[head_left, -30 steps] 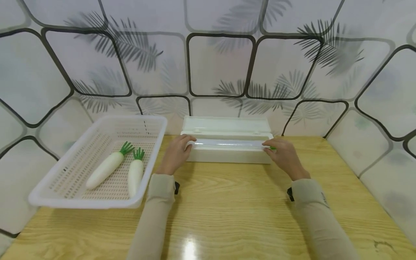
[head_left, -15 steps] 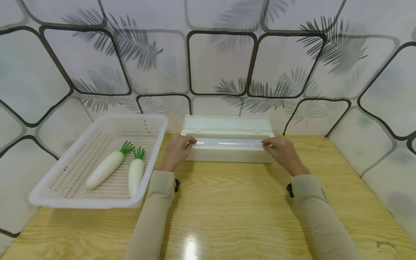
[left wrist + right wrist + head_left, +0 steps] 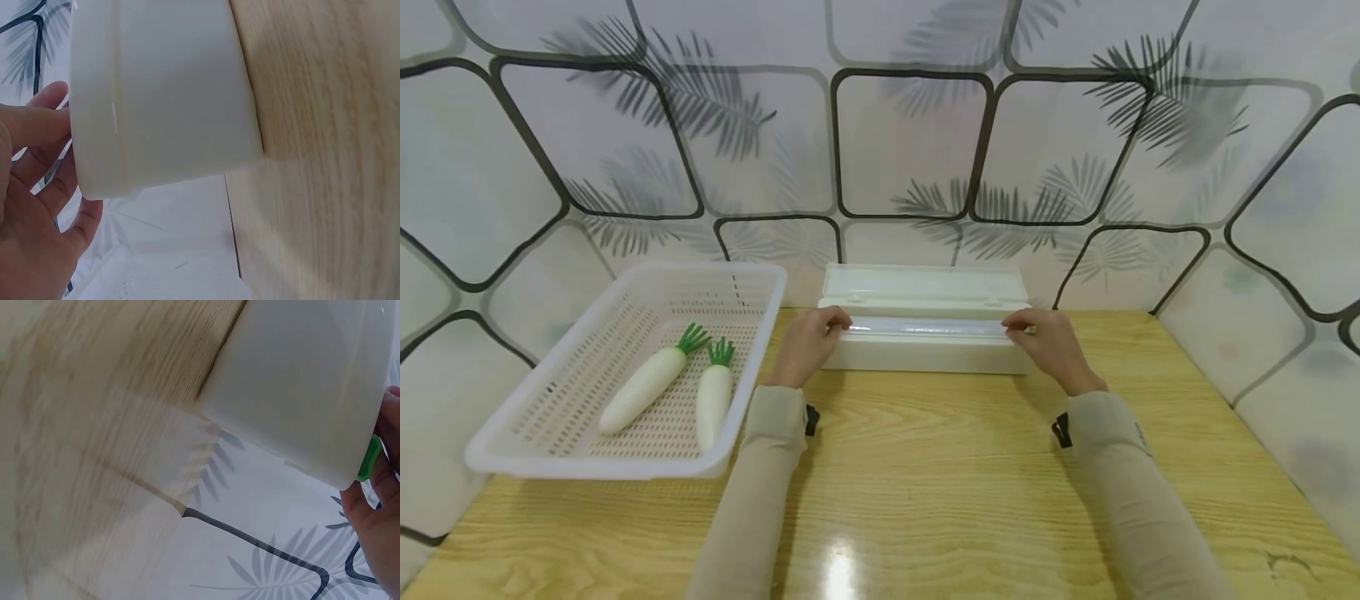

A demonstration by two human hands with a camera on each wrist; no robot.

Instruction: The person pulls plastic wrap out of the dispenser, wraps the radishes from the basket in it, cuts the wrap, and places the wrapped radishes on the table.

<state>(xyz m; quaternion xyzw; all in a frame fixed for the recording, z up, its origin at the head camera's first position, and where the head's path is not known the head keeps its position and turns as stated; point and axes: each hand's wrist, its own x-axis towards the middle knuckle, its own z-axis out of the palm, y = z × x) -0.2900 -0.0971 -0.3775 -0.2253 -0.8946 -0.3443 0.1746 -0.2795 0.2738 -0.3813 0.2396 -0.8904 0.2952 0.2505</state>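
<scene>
A long white cling film dispenser stands against the back wall with its lid raised. Clear shiny cling film stretches along its top. At the film's left end, my left hand pinches it between thumb and forefinger. The right hand does likewise at the other end. Beside the right fingers a small green piece shows at the box's top edge, mostly covered in the head view. From both wrist views the box end hides the fingertips.
To the left stands a white perforated plastic basket. It holds two white radishes, a larger one and a smaller one, with short green tops. A patterned wall borders the wooden table at the back and sides.
My right fingers have shifted slightly left and up, and less of the green piece shows beside them. The left hand stays almost where it was. Dispenser and basket have not moved.
</scene>
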